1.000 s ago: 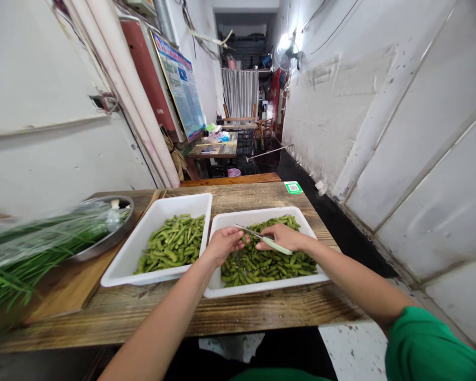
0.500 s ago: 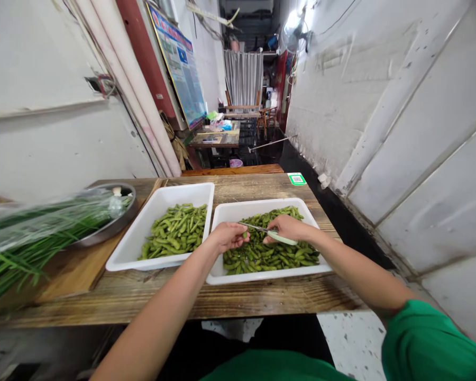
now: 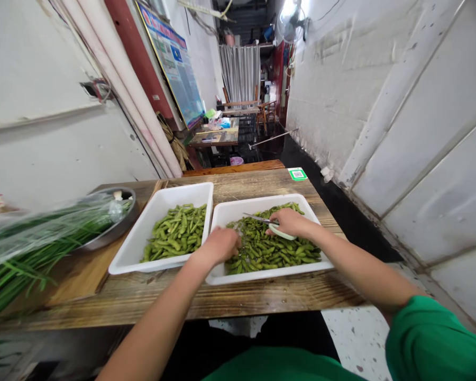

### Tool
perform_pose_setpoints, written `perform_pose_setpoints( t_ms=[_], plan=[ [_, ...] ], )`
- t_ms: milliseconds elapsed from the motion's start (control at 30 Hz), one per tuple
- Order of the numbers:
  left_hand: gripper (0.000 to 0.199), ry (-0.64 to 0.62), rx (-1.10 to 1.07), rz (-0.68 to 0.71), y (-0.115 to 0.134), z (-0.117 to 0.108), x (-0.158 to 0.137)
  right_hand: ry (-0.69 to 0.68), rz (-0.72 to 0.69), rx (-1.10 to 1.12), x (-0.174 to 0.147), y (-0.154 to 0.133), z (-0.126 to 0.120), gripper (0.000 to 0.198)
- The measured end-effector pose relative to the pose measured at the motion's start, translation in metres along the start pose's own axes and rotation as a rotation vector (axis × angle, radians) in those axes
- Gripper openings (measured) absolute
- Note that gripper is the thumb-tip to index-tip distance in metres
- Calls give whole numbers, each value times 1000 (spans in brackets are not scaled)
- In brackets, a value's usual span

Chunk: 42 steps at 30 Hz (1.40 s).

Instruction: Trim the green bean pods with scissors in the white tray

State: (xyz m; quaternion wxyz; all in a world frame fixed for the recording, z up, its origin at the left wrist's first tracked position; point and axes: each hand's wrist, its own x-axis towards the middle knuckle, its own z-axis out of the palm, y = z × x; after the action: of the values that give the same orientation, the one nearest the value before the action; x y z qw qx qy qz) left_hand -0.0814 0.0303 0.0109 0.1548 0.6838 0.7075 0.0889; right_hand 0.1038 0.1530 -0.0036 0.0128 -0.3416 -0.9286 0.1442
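My right hand point(image 3: 289, 221) is closed around the pale green handles of a pair of scissors point(image 3: 281, 232), whose blades point left above the pods. Blurred by motion, my left hand point(image 3: 223, 243) is at the left side of the right white tray point(image 3: 269, 275), its fingers turned down toward the pods and partly hidden. Whether it holds anything does not show. Many green edamame pods point(image 3: 267, 253) lie in this tray. More edamame pods point(image 3: 178, 233) are heaped in the left white tray point(image 3: 133, 241), beside my left forearm.
Left of the trays, a bundle of long green stalks point(image 3: 43, 243) under clear plastic lies across a metal bowl point(image 3: 113, 230). Below it is a wooden board point(image 3: 75, 280). A green QR card point(image 3: 297, 174) is at the wooden table's point(image 3: 246, 182) far right corner.
My left hand has left the scissor tips, where it held a pod, and dropped lower toward the tray. My right hand keeps the scissors nearly in place. The view has shifted slightly.
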Motion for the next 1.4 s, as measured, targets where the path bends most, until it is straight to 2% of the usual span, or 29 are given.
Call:
perform_pose_setpoints(
  t_ms=[67, 133, 200, 467, 533, 600, 700, 800, 933, 1100, 1233, 1300, 1400],
  plan=[
    [14, -160, 119, -9, 5, 18, 4, -9, -6, -9, 0, 0, 1, 46],
    [16, -139, 253, -24, 9, 30, 5, -14, -15, -15, 0, 0, 1, 45],
    [17, -112, 293, -6, 11, 37, 4, -12, -26, -15, -1, -1, 1, 44],
    [21, -267, 205, 93, 2, 28, -7, 21, -27, 25, -3, -3, -3, 41],
    [25, -234, 192, 97, 0, 26, -6, 33, -18, 35, -3, -3, -3, 40],
    [28, -150, 169, 94, -2, 26, -1, 49, -7, 42, -3, -4, -4, 39],
    [23, -33, 133, 67, -4, 27, 9, 68, 5, 49, -3, -5, -5, 37],
    [24, -14, 112, 58, -7, 28, 16, 82, 14, 52, -4, -5, -5, 37],
    [49, 14, 95, 49, -10, 30, 17, 93, 20, 54, -4, -5, -5, 37],
    [37, 52, 104, -11, -8, 32, 14, 97, 20, 60, -5, -5, -6, 36],
    [51, 152, 44, 9, -9, 36, 14, 99, 25, 63, -5, -5, -5, 37],
    [45, 193, -22, 10, -11, 37, 16, 105, 30, 66, -5, -5, -5, 37],
    [26, 214, -177, 58, -13, 35, 19, 131, 36, 76, -4, -5, -5, 37]
  ],
)
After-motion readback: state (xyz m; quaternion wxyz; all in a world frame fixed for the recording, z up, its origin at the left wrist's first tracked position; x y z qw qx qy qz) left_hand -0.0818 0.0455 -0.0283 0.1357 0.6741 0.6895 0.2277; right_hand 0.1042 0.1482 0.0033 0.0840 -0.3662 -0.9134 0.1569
